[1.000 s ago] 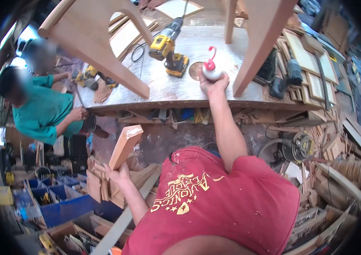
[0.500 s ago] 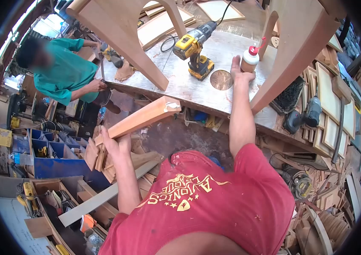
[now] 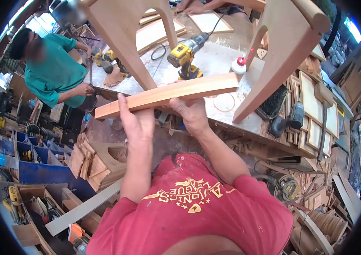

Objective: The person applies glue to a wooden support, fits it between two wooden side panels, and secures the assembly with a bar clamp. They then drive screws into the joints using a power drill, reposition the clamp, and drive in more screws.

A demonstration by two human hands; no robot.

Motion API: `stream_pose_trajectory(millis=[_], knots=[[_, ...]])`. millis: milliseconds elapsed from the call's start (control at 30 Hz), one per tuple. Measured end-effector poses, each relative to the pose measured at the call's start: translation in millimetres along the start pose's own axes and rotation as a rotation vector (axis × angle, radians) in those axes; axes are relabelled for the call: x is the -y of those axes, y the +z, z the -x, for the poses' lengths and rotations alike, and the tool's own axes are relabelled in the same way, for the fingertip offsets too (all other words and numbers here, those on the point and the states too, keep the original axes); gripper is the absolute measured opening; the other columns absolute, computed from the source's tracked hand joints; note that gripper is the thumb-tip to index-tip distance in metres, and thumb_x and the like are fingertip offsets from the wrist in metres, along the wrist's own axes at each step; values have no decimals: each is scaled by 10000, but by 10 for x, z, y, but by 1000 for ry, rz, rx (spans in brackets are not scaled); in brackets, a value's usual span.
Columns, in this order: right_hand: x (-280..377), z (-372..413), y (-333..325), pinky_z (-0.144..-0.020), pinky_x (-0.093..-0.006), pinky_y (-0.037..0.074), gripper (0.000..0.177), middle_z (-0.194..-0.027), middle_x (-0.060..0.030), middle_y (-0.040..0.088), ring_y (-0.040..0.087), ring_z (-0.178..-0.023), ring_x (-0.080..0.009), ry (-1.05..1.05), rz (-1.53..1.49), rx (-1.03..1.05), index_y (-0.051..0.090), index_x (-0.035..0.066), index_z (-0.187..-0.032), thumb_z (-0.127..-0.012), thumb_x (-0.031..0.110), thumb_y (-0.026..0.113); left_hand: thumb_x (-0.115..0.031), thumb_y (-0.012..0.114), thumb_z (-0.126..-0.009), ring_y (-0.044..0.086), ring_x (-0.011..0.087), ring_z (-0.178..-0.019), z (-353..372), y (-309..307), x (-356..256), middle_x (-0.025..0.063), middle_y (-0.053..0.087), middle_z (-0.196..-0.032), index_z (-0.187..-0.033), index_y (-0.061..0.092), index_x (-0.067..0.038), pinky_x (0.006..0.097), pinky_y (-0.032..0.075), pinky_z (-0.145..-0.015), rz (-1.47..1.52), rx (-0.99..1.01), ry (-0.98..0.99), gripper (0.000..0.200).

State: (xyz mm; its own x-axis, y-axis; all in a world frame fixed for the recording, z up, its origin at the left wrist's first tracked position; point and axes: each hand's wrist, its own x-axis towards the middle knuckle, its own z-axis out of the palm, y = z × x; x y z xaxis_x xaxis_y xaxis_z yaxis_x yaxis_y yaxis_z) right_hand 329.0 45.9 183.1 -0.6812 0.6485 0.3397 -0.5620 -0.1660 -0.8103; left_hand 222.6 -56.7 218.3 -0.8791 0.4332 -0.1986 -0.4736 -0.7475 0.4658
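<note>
Your right hand [image 3: 191, 112] is no longer resting on the glue bottle [image 3: 238, 64]. It is now gripping the curved wooden rail [image 3: 176, 90], which has come up from low at your left side to lie level across your chest.

Both hands are holding the rail just in front of the near edge of the workbench [image 3: 214, 57]. Your left hand [image 3: 137, 123] is closing on the rail toward its left end, with fingers wrapping over the lower edge and the thumb pointing up along the face. The right hand is clamping the rail near its middle, knuckles facing you and fingers curling underneath. The rail's right end is reaching toward the bottle without touching it.

The bottle is standing upright on the bench with its red cap on, just beside one leg of the upturned wooden furniture frame [image 3: 282, 51]. A yellow cordless drill [image 3: 183, 55] is lying on the bench behind the rail, between the frame's two legs.

At the left, a co-worker in a green shirt [image 3: 51, 70] is leaning in at the bench corner, one hand at its edge. Another person's hands [image 3: 191, 6] are showing at the far side. Blue parts bins [image 3: 40, 155] are sitting on the floor below your left arm, beside a stack of wooden offcuts [image 3: 95, 163].
</note>
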Motion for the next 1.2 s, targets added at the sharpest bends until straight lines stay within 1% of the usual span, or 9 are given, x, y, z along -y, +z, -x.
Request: stream_pose_trajectory(millis=[67, 167, 267, 433, 533, 800, 967, 1100, 1200], knots=[[95, -132, 18, -881, -417, 566, 514, -1141, -126, 619, 629, -1079, -259, -42, -47, 25, 480, 15, -1288, -886, 212, 731, -432, 572, -964, 472, 293, -1217, 101, 110, 6, 141, 500, -1228, -1261, 422, -50, 527, 362, -1090, 22, 78, 5, 507], [255, -269, 106, -757, -459, 639, 442, -1163, -166, 616, 681, -997, -307, -43, -292, 32, 481, 3, -1257, -934, 250, 654, -316, 601, -953, 482, 300, -1234, 164, -79, -122, 159, 499, -1299, -1343, 401, -38, 519, 376, -1080, -137, 428, 103, 519], [456, -397, 71, -852, -534, 590, 533, -1206, -177, 596, 635, -1098, -323, -66, -388, -26, 408, 10, -1314, -949, 338, 617, -273, 660, -905, 490, 306, -1246, -47, -415, -184, 165, 498, -1346, -1414, 360, -30, 520, 397, -1064, -530, 669, 425, 640], [571, -596, 158, -907, -557, 551, 553, -1238, -153, 592, 598, -1158, -337, -189, -328, -83, 406, 43, -1336, -948, 392, 590, -283, 746, -844, 486, 310, -1251, -772, -630, -409, 152, 469, -1359, -1407, 348, -1, 524, 387, -1070, -673, 661, 490, 745], [461, -754, 104, -919, -552, 539, 556, -1259, -165, 587, 598, -1157, -342, -271, -313, -122, 417, 55, -1347, -947, 404, 583, -299, 768, -833, 450, 302, -1278, -1172, -454, -494, 157, 438, -1379, -1391, 353, 28, 508, 347, -1094, -817, 685, 768, 768], [484, -1054, -63, -1096, -486, 400, 549, -1315, -61, 591, 543, -1250, -244, -488, -481, -73, 439, 103, -1400, -944, 372, 586, -252, 846, -761, 316, 290, -1364, -1993, -171, -619, 179, 348, -1433, -1434, 246, 30, 433, 189, -1156, -809, 927, 651, 946], [406, -1182, -124, -917, -511, 547, 494, -1257, -121, 598, 598, -1169, -295, -561, -574, -131, 473, 85, -1333, -988, 439, 482, -244, 866, -712, 504, 296, -1152, -2193, -65, -655, 195, 472, -1262, -1368, 336, 41, 424, 406, -1006, -1185, 862, 396, 890], [427, -1215, -131, -913, -519, 548, 509, -1264, -124, 591, 593, -1173, -302, -558, -552, -216, 466, 81, -1336, -979, 442, 498, -226, 849, -715, 565, 269, -1046, -2261, 36, -497, 172, 538, -1150, -1271, 445, 46, 399, 468, -923, -1057, 859, 475, 739], [419, -1213, -181, -908, -523, 552, 523, -1263, -128, 588, 594, -1171, -305, -567, -516, -213, 462, 76, -1339, -974, 448, 503, -340, 840, -748, 574, 263, -1038, -2325, 2, -494, 168, 557, -1135, -1276, 430, 48, 394, 469, -913, -1072, 845, 464, 773]])
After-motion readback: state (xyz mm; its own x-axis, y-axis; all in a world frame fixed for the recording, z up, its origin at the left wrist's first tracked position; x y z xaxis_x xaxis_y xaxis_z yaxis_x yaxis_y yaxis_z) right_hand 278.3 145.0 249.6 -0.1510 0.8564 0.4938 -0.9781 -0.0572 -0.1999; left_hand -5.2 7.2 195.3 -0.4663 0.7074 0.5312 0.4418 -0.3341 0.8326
